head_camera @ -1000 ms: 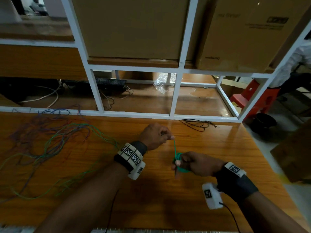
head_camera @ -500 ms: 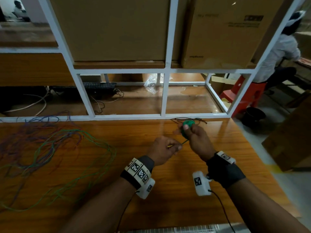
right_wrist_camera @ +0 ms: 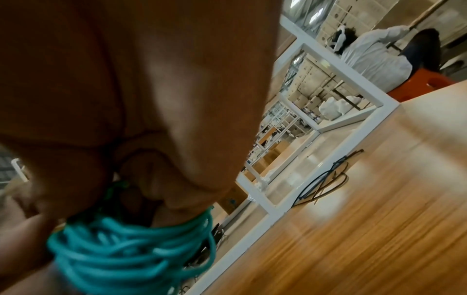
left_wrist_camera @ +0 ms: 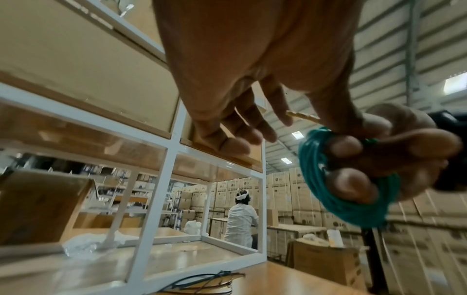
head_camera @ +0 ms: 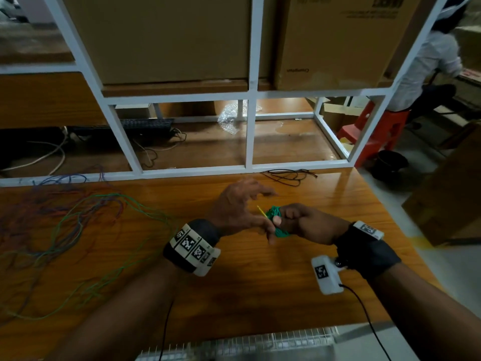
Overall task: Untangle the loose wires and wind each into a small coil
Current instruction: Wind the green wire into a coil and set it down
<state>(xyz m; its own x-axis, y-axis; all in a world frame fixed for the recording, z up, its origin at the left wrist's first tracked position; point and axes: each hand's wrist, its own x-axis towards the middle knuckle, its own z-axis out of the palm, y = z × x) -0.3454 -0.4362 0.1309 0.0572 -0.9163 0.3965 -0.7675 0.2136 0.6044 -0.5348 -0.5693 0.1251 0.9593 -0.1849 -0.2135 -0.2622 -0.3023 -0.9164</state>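
On my head view, my right hand [head_camera: 303,223] is curled tight round a small coil of teal-green insulated wire [head_camera: 278,222], held above the glossy orange-brown wooden tabletop [head_camera: 260,287] near its middle. The right wrist view shows the many turns of that coil [right_wrist_camera: 131,245] wrapped over my curled fingers [right_wrist_camera: 151,191].

My left hand [head_camera: 239,207] sits just beside the coil, its fingers spread and loosely bent. Its thumb meets the bare yellowish end of the wire [head_camera: 261,211], which sticks out of the coil toward the left. In the left wrist view that stub [left_wrist_camera: 302,117] runs behind the thumb, and I cannot tell for sure whether I am pinching it or only touching it.

Well to the left on the table lies a loose tangle of thin green, blue and purple wires [head_camera: 59,230]. A smaller bundle of dark thin wires [head_camera: 289,175] lies at the far edge, against the white metal shelf frame [head_camera: 249,131]. Large brown cardboard boxes [head_camera: 166,37] stand on the shelf above.
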